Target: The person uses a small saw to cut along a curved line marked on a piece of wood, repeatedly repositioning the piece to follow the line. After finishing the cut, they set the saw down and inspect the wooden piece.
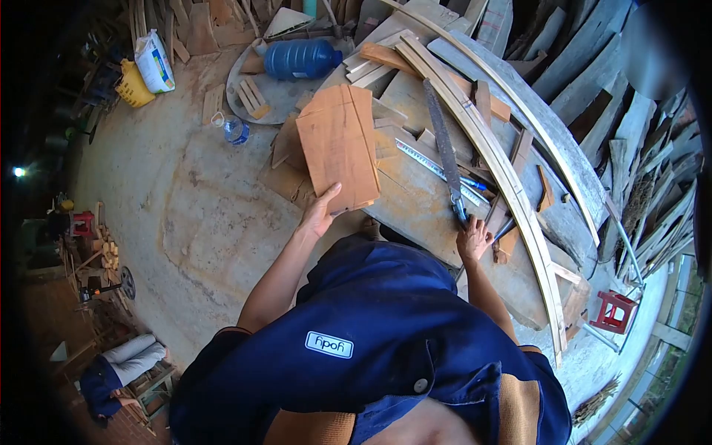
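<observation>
My left hand (320, 211) is closed on the lower edge of a flat reddish-brown wooden board (337, 141), held up above the work surface. Pencil-like lines mark the board's face, and its top corner is cut at a slant. At the end of a handsaw's dark handle, my right hand (475, 239) has its fingers curled; the grip is partly hidden. The handsaw (443, 144) points away from me, its blade over the wood pieces. Beside the blade are a white measuring scale (430, 165) and a blue pen-like item (472, 182).
Long curved strips (504, 159) cross the grey work surface (400, 222). A blue water jug (300, 59) lies on a round slab at the far side. Stacked planks (601, 89) line the right, near a red stool (614, 311). Another person (111, 378) is at lower left.
</observation>
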The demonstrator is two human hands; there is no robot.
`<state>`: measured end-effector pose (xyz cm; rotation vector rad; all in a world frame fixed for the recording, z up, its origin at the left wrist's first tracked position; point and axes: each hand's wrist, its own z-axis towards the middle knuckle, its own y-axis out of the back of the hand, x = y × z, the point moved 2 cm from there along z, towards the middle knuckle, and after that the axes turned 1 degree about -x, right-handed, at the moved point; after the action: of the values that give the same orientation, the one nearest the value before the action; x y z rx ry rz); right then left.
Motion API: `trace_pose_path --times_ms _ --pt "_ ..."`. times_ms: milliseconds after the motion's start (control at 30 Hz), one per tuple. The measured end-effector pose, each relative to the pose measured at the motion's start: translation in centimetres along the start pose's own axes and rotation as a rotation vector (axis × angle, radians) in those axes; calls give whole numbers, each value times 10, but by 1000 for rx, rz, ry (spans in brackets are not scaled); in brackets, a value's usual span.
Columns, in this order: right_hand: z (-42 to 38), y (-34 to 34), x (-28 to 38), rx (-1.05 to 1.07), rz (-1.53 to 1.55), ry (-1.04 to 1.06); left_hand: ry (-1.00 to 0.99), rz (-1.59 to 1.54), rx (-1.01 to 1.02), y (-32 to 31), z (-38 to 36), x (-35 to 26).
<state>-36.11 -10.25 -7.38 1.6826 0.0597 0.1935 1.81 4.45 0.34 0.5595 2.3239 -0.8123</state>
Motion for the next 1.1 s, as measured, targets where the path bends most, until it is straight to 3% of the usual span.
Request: trace_pose_path --times_ms 233,300,467,633,833,1100 --pt "-11 14 2 -65 109 194 95 -161 65 -22 50 41" --pt "-19 22 10 10 143 159 131 -107 37 -27 53 47" --pt "-37 32 23 -188 281 113 173 -94 114 -22 68 40" --pt "-46 52 28 -212 367 12 209 -110 163 -22 82 19" --pt "-45 61 48 -112 495 15 18 -141 146 -32 87 31" --pt "-19 79 80 -139 572 120 2 -175 111 -16 104 23"
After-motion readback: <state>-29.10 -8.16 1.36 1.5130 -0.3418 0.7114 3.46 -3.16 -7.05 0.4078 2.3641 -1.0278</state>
